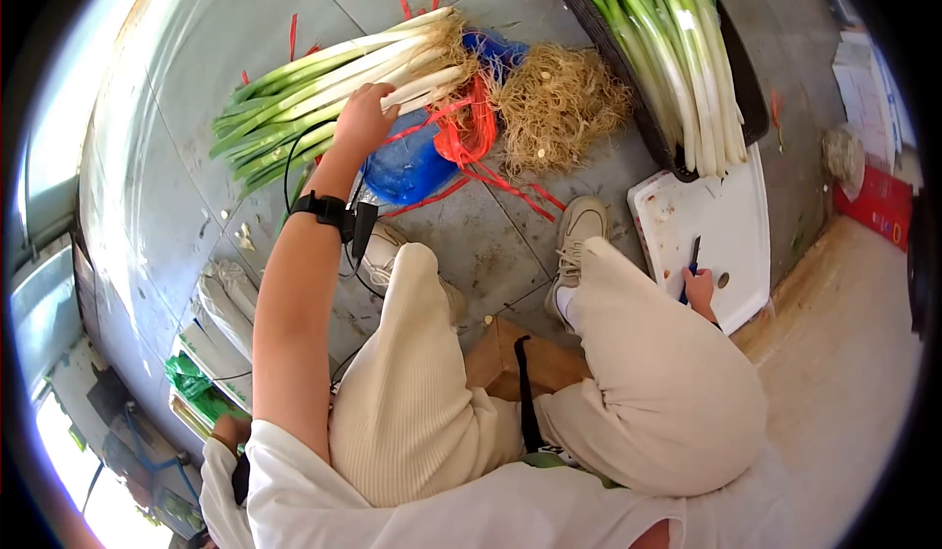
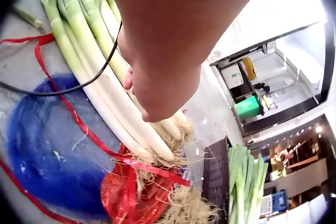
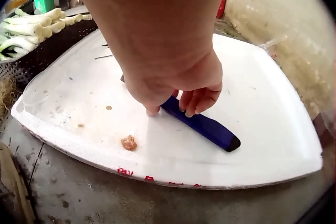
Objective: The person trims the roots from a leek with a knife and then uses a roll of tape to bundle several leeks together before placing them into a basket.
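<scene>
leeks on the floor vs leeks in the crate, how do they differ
The floor leeks have shaggy roots; the crate leeks have bare, rootless ends. The floor leeks lie directly on the tiles, while the crate leeks rest in a dark crate, white ends jutting past its edge. Both have white stalks and green upper parts.

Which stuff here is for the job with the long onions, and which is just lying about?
For the job, it seems:
long onions, in the left hand
blue knife, in the right hand
white board
black crate
root heap

Just lying about, probably:
red box
green plastic
</scene>
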Available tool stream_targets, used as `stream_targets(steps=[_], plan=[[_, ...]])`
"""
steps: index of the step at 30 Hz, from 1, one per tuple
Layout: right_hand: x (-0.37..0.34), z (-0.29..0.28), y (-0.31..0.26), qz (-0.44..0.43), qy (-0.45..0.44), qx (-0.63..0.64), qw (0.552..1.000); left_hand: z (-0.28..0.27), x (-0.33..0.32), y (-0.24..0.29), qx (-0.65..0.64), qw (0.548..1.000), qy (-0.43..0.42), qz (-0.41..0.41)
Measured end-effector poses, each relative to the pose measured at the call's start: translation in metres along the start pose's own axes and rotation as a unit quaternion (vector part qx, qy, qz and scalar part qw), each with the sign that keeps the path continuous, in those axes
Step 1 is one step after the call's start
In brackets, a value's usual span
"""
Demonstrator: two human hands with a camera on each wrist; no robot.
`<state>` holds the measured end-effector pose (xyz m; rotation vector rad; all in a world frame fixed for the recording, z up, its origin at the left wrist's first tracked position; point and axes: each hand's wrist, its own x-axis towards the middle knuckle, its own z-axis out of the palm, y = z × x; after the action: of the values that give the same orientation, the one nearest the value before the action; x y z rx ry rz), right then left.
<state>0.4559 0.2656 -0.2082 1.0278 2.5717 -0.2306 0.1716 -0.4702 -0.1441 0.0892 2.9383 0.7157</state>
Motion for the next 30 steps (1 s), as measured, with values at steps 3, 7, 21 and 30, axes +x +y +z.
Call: stream_targets(steps=[3, 7, 21, 30], plan=[[0.0, -0.004, -0.008, 0.004, 0.001, -0.001, 1.0, -0.016, 0.005, 0.025, -0.087, 0.994, -0.034, -0.058], [-0.002, -0.006, -0.017, -0.005, 0.015, 0.025, 1.0, -0.01, -0.001, 0.02, -0.041, 0.997, -0.057, -0.03], [-0.025, -0.274, -0.211, -0.208, -0.024, 0.511, 0.833, -0.001, -0.014, 0.011, -0.003, 0.982, -0.188, 0.009], [-0.3, -0.427, -0.431, -0.682, -0.265, 0.472, 0.491, 0.021, -0.03, 0.015, 0.001, 0.98, -0.2, -0.015]])
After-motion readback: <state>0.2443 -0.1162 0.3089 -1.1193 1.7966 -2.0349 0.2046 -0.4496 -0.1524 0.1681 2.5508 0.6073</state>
